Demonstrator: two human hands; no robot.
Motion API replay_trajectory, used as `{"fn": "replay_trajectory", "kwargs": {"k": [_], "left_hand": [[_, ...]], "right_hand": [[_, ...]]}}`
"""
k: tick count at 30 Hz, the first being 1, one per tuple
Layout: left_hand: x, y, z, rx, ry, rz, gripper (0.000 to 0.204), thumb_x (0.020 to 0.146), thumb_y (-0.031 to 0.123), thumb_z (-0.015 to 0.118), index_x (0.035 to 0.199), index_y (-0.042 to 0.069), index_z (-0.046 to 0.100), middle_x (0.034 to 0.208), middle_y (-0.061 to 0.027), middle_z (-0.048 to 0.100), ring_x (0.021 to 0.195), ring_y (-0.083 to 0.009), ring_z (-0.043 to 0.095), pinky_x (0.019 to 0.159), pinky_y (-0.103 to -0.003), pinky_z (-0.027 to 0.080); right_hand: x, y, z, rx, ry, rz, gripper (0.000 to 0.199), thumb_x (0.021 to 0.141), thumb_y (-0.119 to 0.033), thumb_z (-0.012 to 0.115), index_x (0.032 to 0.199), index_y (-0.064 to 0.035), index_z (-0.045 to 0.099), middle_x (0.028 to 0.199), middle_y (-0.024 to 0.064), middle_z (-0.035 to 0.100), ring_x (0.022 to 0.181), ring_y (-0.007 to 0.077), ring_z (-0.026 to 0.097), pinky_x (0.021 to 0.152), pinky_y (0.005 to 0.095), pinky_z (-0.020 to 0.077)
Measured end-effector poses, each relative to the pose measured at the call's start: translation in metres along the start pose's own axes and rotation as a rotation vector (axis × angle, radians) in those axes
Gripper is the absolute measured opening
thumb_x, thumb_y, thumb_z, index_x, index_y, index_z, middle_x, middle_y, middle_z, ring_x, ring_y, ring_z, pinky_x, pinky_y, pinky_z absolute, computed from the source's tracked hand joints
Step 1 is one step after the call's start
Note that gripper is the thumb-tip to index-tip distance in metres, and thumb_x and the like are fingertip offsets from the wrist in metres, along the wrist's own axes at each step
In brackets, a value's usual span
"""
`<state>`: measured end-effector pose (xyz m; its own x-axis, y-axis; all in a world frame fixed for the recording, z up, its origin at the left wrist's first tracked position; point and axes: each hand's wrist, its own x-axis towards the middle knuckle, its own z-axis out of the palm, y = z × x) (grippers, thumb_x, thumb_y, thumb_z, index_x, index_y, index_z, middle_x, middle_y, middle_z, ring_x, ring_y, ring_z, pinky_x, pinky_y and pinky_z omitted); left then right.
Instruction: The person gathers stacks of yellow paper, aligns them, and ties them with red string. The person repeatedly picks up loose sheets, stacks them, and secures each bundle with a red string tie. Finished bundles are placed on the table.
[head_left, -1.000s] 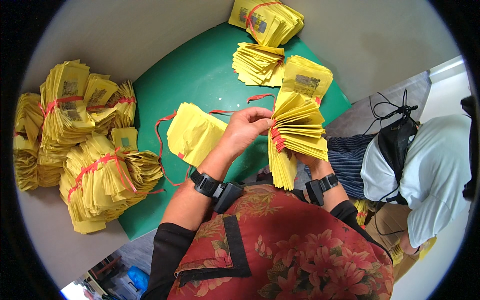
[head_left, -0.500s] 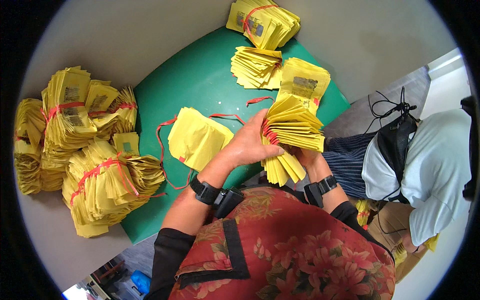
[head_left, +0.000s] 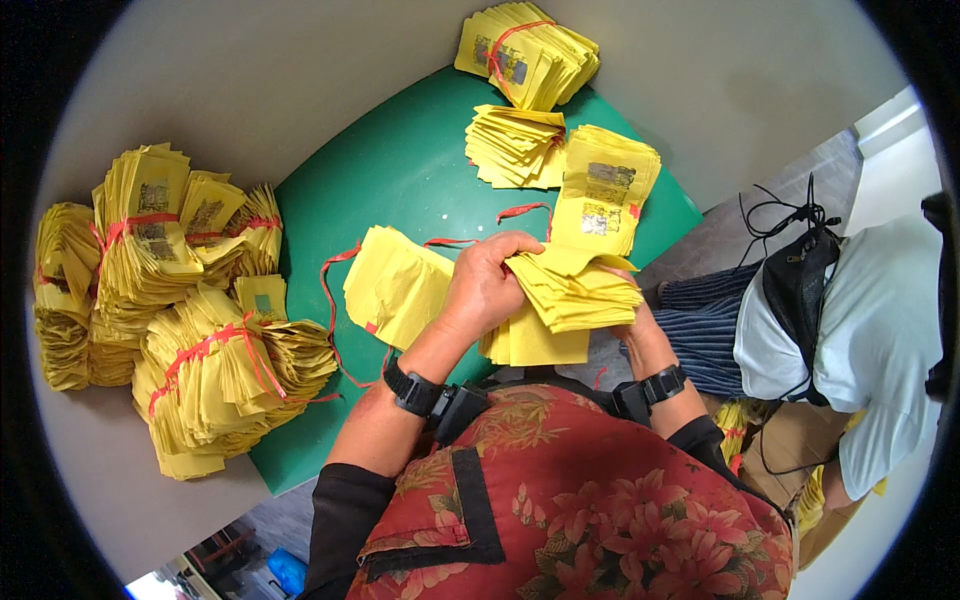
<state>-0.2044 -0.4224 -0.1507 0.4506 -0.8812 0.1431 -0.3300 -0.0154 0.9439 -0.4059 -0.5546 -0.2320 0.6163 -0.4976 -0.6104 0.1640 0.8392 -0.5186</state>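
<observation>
Two hands on one fanned stack of yellow paper sheets [head_left: 565, 295], held over the near edge of the green table [head_left: 400, 170]. My left hand [head_left: 487, 285] grips it from above, fingers curled over its left end. My right hand [head_left: 632, 322] cups it from beneath, mostly hidden. The stack's long axis runs left to right between both palms. A loose yellow pile [head_left: 397, 285] lies just left of my left hand, nearer that arm.
</observation>
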Motion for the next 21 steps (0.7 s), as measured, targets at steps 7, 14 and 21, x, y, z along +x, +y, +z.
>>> {"fn": "replay_trajectory", "kwargs": {"k": [7, 14, 21], "left_hand": [[0.002, 0.046, -0.028, 0.385, -0.032, 0.534, 0.029, 0.073, 0.011, 0.079, 0.100, 0.006, 0.069, 0.116, -0.0121, 0.070, 0.106, -0.0344, 0.068, 0.087, -0.040, 0.057], [-0.013, 0.059, -0.025, 0.553, -0.208, 0.832, 0.033, 0.071, 0.011, 0.077, 0.104, 0.006, 0.072, 0.123, -0.0115, 0.068, 0.111, -0.0359, 0.066, 0.090, -0.041, 0.057], [-0.035, 0.057, -0.038, 0.617, -0.070, 0.539, 0.039, 0.074, 0.007, 0.073, 0.113, 0.009, 0.069, 0.132, -0.0152, 0.059, 0.125, -0.0394, 0.055, 0.098, -0.050, 0.047]], "right_hand": [[-0.024, -0.018, 0.017, -0.053, -0.081, 0.052, 0.064, 0.102, -0.049, 0.055, 0.145, -0.0014, 0.049, 0.137, 0.0139, 0.062, 0.119, 0.0239, 0.065, 0.098, 0.0376, 0.0551], [-0.026, -0.015, 0.023, 0.261, -0.595, 0.204, 0.073, 0.100, -0.052, 0.057, 0.153, -0.0061, 0.038, 0.148, 0.0162, 0.052, 0.132, 0.0311, 0.055, 0.109, 0.0476, 0.0490], [-0.034, -0.020, 0.027, 0.028, -0.457, 0.051, 0.063, 0.088, -0.011, 0.074, 0.144, 0.0002, 0.047, 0.135, 0.0157, 0.062, 0.119, 0.0294, 0.064, 0.103, 0.0425, 0.0531]]}}
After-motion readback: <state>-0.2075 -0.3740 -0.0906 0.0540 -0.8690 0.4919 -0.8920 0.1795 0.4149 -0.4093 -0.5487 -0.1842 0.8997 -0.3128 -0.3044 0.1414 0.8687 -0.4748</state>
